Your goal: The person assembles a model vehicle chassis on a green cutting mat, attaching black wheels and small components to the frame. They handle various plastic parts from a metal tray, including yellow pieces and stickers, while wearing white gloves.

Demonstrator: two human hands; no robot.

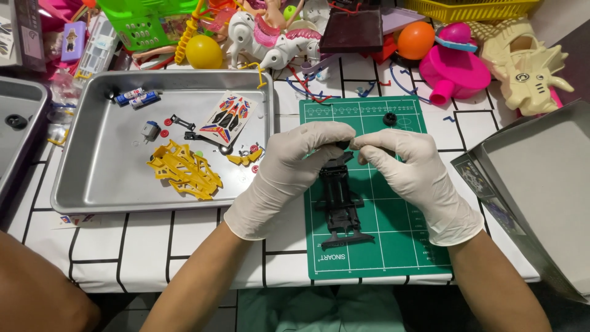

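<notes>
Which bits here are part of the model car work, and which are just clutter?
In use: black chassis, left hand, right hand, green cutting mat, loose black wheel, tray with yellow body, sticker sheet.
Lying about: toy horse, orange ball, cream dinosaur.

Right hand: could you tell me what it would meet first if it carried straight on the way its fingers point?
The right hand points leftward, so it would probably first meet the fingertips of the left hand, which grip the same end of the black toy car chassis; depth there is unclear.

Metal tray (pixel 92 184) holds yellow car shell (pixel 184 169) — sticker sheet (pixel 227 117) beside.
</notes>
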